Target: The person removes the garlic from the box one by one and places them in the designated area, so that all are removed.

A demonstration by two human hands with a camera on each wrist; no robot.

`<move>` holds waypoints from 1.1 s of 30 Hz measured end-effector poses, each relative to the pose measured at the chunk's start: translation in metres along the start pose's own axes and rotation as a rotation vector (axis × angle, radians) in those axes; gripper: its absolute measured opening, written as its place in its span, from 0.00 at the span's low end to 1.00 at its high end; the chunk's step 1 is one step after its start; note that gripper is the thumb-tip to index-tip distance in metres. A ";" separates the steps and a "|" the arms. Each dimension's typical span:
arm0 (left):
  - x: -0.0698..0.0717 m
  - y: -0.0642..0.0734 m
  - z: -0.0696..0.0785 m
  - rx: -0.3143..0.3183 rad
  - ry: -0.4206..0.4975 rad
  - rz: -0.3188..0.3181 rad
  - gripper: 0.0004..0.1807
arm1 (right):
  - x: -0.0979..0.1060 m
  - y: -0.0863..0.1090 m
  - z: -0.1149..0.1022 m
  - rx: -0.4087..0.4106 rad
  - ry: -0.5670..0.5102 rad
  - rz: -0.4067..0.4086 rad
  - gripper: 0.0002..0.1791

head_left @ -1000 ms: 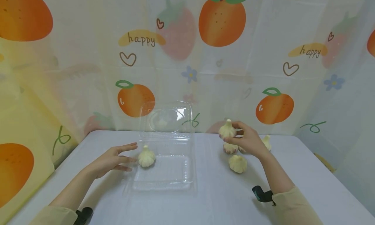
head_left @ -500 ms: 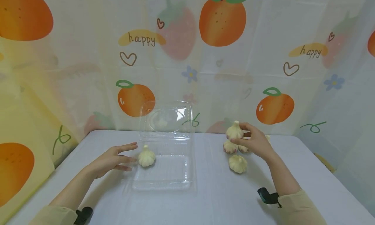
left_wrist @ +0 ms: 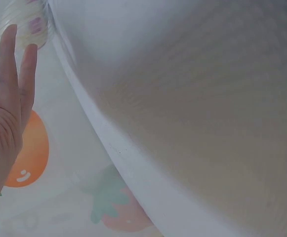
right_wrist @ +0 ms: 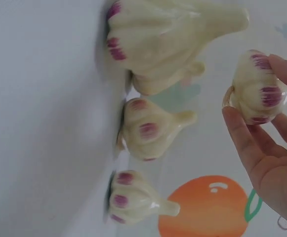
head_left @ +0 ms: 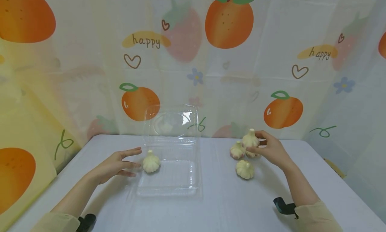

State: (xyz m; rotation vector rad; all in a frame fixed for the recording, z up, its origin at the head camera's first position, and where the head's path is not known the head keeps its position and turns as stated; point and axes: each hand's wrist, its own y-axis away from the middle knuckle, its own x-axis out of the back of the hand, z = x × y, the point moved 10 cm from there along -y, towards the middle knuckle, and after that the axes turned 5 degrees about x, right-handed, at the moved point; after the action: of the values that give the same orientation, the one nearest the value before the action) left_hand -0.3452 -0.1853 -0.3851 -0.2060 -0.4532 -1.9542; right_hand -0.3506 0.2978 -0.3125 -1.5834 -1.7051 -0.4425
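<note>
My right hand (head_left: 271,150) pinches a garlic bulb (head_left: 251,138) above the table, with its stem pointing up. Just below and around it sit more garlic: a bulb (head_left: 237,151) to the left, one partly hidden under the held bulb, and another (head_left: 245,170) nearer me. In the right wrist view the held garlic bulb (right_wrist: 257,86) shows purple streaks between thumb and fingers. My left hand (head_left: 116,166) has its fingers spread at the left side of a clear plastic clamshell box (head_left: 178,181); whether they touch it I cannot tell. One garlic bulb (head_left: 151,162) lies in the box's left part.
The box's transparent lid (head_left: 172,124) stands raised at the back, near the fruit-patterned backdrop (head_left: 229,67). Several bulbs, including a large-looking near one (right_wrist: 168,34), line the right wrist view. A white cloth covers the table (head_left: 223,208).
My right hand has moved right and slightly down with the garlic bulb, now over the rear bulbs; the bulb at the far right has become hidden behind the hand. My left hand stays put.
</note>
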 end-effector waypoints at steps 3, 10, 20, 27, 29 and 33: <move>0.000 0.000 0.000 0.002 0.000 0.001 0.42 | 0.002 0.003 0.006 -0.007 0.016 0.000 0.37; -0.001 0.000 0.000 0.004 0.000 0.002 0.42 | 0.006 0.010 0.021 -0.036 0.053 -0.021 0.37; 0.000 -0.001 0.000 0.008 0.003 0.007 0.42 | 0.009 0.018 0.039 -0.066 0.051 -0.063 0.43; 0.000 -0.001 0.001 0.007 0.000 0.007 0.42 | 0.005 0.022 0.050 -0.074 0.052 -0.104 0.44; 0.000 -0.001 0.001 0.008 -0.002 0.009 0.42 | 0.003 0.024 0.051 -0.077 0.048 -0.121 0.44; 0.000 -0.001 0.001 0.009 -0.005 0.009 0.42 | 0.000 0.026 0.055 -0.080 0.054 -0.144 0.43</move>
State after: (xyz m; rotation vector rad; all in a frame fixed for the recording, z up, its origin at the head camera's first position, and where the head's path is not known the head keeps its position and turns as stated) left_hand -0.3459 -0.1846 -0.3846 -0.2071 -0.4631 -1.9431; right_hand -0.3418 0.3401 -0.3548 -1.4965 -1.7859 -0.6269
